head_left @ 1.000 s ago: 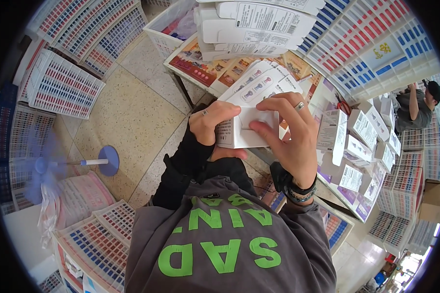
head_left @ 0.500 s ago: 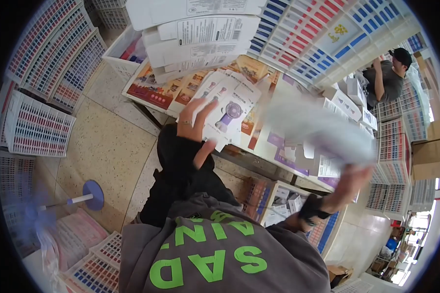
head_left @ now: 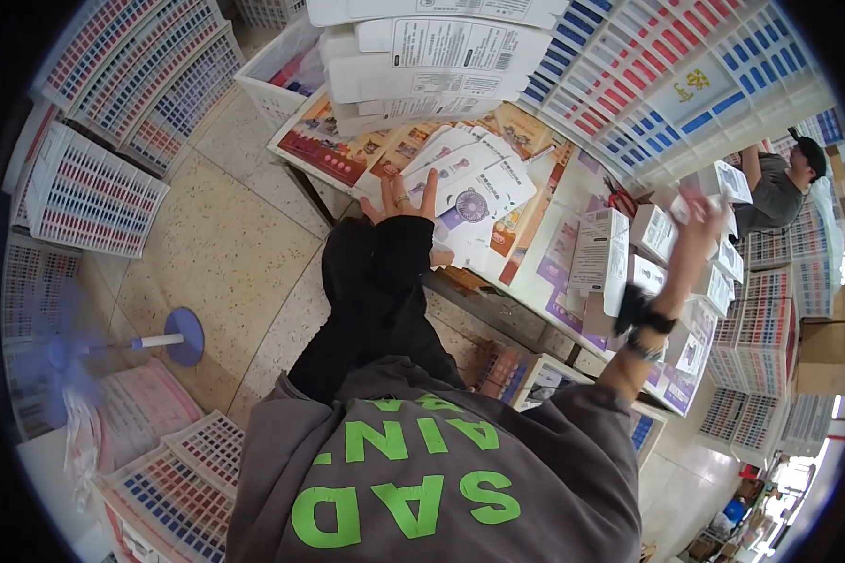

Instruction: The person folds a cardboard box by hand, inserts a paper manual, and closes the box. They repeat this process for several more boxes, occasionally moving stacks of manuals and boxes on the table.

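My left hand (head_left: 407, 204) has its fingers spread at the near edge of a fanned stack of flat white cartons (head_left: 502, 192) printed with a purple handheld fan. My right hand (head_left: 702, 225) reaches out over a group of small white boxes (head_left: 653, 232) at the table's right side. Motion blurs its fingers, so whether it holds anything is unclear. Nearer to me than those boxes, a white box (head_left: 601, 251) with printed text stands on the table, left of my right wrist.
Tall stacked white cartons (head_left: 441, 52) rise at the table's back. A big white crate (head_left: 667, 84) stands behind the table, with red-handled pliers or scissors (head_left: 620, 197) before it. A co-worker (head_left: 784, 188) is at the far right. A blue fan (head_left: 66, 347) stands left.
My right hand has moved up and away, from the table's near right edge to the small boxes. The blurred white object by it is gone; a white box stands clearly visible there. My left hand's fingers have spread.
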`<state>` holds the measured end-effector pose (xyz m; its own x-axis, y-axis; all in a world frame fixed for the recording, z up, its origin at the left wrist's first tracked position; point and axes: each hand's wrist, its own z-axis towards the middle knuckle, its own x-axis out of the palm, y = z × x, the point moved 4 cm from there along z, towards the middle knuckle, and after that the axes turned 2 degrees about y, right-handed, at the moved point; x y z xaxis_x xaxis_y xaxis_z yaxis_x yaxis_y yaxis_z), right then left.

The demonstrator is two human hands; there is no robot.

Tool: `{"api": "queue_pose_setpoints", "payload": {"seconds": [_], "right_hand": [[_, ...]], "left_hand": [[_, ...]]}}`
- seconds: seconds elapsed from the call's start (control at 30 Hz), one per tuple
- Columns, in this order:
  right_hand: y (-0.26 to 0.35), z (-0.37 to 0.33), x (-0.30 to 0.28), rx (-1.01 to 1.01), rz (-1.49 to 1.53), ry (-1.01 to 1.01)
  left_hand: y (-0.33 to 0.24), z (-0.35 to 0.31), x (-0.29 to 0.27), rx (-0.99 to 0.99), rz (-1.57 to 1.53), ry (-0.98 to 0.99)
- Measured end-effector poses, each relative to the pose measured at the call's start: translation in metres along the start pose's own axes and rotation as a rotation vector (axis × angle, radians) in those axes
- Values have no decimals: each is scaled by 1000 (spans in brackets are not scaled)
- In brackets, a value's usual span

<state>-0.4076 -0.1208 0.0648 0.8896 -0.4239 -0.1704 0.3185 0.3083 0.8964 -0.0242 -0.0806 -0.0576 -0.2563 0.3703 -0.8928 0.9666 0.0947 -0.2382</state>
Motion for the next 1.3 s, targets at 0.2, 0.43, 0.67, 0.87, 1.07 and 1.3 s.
{"api": "queue_pose_setpoints", "payload": {"seconds": [0.2,0.43,0.67,0.87,1.07,1.3], "right_hand": [[74,-147,186,-661,-787,1068],[117,-167,222,-836,-559,893],[131,-185,218,-517,-160,391],[107,-212,237,107,495,344],[129,-190,236,7,799,670],[140,-202,238,-72,531,692]], "left_hand": [[24,-48,-48,234,21,-227],[52,-128,-94,564,174,-653],[102,-127,-58,717,-678,-894],[70,-128,-53,690,-879,-925],[82,-106,-34,945,-959,-642],[73,-116,-54,1021,-816,-1024]]}}
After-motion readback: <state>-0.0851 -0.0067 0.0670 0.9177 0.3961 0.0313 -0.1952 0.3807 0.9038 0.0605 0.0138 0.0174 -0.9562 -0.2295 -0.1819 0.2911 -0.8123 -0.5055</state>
